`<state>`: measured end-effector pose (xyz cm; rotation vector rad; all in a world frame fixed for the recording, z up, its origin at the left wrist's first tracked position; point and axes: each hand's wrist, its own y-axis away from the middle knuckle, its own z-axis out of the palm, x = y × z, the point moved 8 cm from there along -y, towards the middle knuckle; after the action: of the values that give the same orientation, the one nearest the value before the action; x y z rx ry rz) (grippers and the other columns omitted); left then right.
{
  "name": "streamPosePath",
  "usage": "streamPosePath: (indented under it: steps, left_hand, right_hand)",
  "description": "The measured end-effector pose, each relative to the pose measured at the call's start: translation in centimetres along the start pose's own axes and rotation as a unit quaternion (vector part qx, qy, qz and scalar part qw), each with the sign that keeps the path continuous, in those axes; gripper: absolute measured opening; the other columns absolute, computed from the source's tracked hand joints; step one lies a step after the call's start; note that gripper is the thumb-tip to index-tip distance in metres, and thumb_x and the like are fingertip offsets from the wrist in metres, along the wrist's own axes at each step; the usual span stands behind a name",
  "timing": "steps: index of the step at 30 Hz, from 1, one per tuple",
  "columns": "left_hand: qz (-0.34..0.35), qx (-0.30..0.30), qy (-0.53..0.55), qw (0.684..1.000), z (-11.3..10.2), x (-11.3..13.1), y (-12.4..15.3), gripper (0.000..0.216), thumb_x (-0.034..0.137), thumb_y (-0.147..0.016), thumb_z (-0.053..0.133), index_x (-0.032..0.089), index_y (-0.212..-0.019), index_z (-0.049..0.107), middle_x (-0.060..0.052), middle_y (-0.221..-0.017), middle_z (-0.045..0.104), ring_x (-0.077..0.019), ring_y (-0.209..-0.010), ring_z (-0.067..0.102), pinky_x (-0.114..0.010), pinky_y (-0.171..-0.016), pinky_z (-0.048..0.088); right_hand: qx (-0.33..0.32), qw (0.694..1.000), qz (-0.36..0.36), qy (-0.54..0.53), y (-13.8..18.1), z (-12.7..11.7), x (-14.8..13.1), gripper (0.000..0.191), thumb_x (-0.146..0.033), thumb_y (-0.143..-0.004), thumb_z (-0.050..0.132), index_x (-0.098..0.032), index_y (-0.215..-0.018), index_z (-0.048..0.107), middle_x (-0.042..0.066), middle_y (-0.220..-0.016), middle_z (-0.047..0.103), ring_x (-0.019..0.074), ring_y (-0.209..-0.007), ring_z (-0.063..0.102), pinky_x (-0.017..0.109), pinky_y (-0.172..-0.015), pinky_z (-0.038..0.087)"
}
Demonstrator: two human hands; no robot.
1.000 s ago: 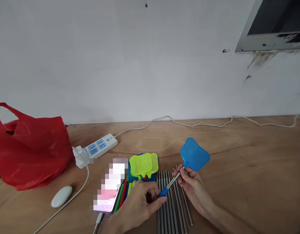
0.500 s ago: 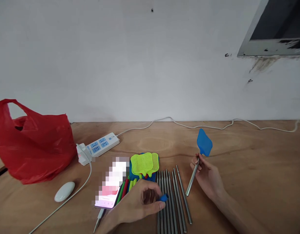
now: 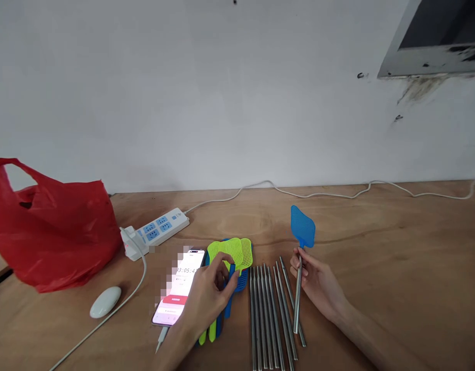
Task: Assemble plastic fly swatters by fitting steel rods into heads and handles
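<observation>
My right hand (image 3: 318,281) pinches a fly swatter with a blue perforated head (image 3: 303,226) and a silver metal rod (image 3: 298,299), held nearly upright with the head at the top. In my left hand (image 3: 212,288), thumb and fingers are closed on a blue tube-shaped handle grip (image 3: 228,299), which points downward. Behind that hand lie stacked yellow-green swatter heads (image 3: 242,252), with blue ones underneath. Yellow-green grips (image 3: 212,331) show below my left hand, which hides part of the pile. Several metal rods (image 3: 266,319) lie side by side between my hands.
Left of my left hand lies a lit phone (image 3: 179,288) on a charging cable. A white mouse (image 3: 105,302), a power strip (image 3: 160,230) and a red plastic bag (image 3: 55,232) are further left. A white cord (image 3: 318,195) runs along the wall.
My left hand has moved left and away from me, over the swatter pile, and the blue grip in it has turned downward. My right hand has shifted left with the swatter, now more upright.
</observation>
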<state>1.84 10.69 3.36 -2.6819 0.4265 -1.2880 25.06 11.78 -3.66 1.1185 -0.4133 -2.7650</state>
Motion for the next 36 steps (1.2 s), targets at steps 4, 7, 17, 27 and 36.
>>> streamPosePath:
  steps: [4, 7, 17, 27, 36]
  left_hand:
    - [-0.015, 0.058, -0.026, 0.998, -1.5, -0.7, -0.3, 0.017, 0.039, -0.092, 0.054, 0.022, -0.092, 0.053, 0.009, -0.054, 0.046, -0.0116, -0.045, 0.045, -0.022, -0.046, 0.031]
    - [-0.035, 0.122, -0.072, 0.989, -3.3, -1.7, -0.4, 0.021, 0.043, -0.091, 0.053, 0.022, -0.087, 0.053, 0.009, -0.052, 0.045, -0.0123, -0.045, 0.044, -0.023, -0.047, 0.032]
    - [-0.075, 0.082, -0.187, 0.976, -5.1, -2.3, -0.9, 0.021, 0.042, -0.087, 0.048, 0.023, -0.080, 0.054, 0.006, -0.052, 0.051, -0.0158, -0.049, 0.051, -0.025, -0.053, 0.033]
    - [-0.103, -0.041, -0.255, 0.960, -3.6, -4.4, 1.3, 0.012, 0.032, -0.086, 0.050, 0.023, -0.080, 0.055, 0.005, -0.054, 0.051, -0.0171, -0.051, 0.053, -0.025, -0.052, 0.028]
    - [-0.116, -0.041, -0.237, 0.964, -3.2, -5.4, 2.5, 0.023, 0.044, -0.091, 0.048, 0.022, -0.092, 0.058, 0.001, -0.063, 0.062, -0.0207, -0.060, 0.061, -0.026, -0.055, 0.033]
  right_hand:
    - [0.001, 1.000, 0.017, 0.016, 0.2, 0.4, 0.7, 0.028, -0.034, -0.065, 0.090, -0.015, -0.073, 0.071, -0.003, -0.063, 0.050, 0.0073, -0.053, 0.028, 0.019, -0.048, 0.035]
    - [0.002, 0.999, 0.027, 0.029, 0.2, 0.6, 0.9, 0.028, -0.034, -0.064, 0.090, -0.015, -0.071, 0.070, -0.003, -0.061, 0.048, 0.0075, -0.052, 0.027, 0.021, -0.046, 0.032]
    - [0.004, 0.996, 0.053, 0.070, 0.4, 0.4, 1.2, 0.024, -0.034, -0.067, 0.085, -0.016, -0.072, 0.069, -0.004, -0.058, 0.047, 0.0085, -0.050, 0.026, 0.024, -0.046, 0.028]
    - [-0.001, 0.994, 0.067, 0.083, 0.5, 0.2, 1.8, 0.024, -0.035, -0.068, 0.084, -0.016, -0.072, 0.069, -0.004, -0.058, 0.048, 0.0083, -0.050, 0.026, 0.023, -0.047, 0.028]
    - [0.000, 0.994, 0.070, 0.089, 0.6, 0.3, 1.9, 0.025, -0.034, -0.066, 0.084, -0.016, -0.072, 0.069, -0.004, -0.057, 0.049, 0.0087, -0.050, 0.028, 0.025, -0.048, 0.027]
